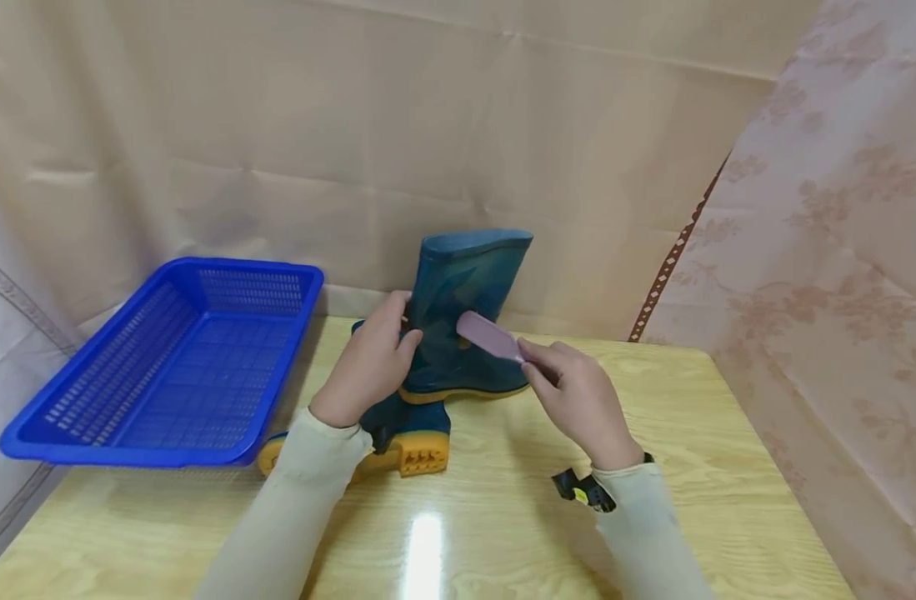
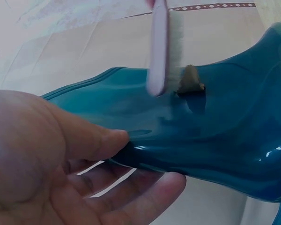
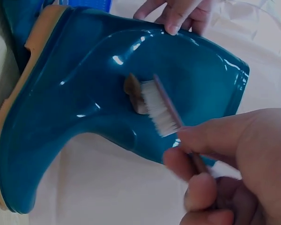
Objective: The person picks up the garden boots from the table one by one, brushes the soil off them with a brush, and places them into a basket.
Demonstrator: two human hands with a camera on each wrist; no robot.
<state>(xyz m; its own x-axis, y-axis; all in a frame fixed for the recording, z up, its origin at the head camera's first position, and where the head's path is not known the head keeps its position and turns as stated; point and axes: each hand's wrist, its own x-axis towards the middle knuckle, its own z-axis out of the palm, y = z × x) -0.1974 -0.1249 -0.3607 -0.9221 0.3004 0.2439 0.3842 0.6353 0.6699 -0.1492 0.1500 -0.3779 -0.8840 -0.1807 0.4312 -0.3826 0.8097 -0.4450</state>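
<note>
A teal rain boot (image 1: 468, 271) with a yellow-orange sole stands on the table. My left hand (image 1: 375, 358) holds its shaft from the left, thumb on the near side and fingers along the other in the left wrist view. My right hand (image 1: 578, 396) grips the handle of a pinkish brush (image 1: 491, 337). In the right wrist view, the brush's white bristles (image 3: 160, 112) are beside a brown, mud-like lump (image 3: 136, 95) on the boot shaft. A second boot (image 1: 424, 442) lies on its side, partly hidden behind my left forearm.
A blue perforated plastic basket (image 1: 270, 417) stands on the left of the wood-patterned table (image 1: 713, 500). Beige cloth (image 1: 593, 167) hangs behind the boots. Pink floral cloth (image 1: 863, 250) borders the right side.
</note>
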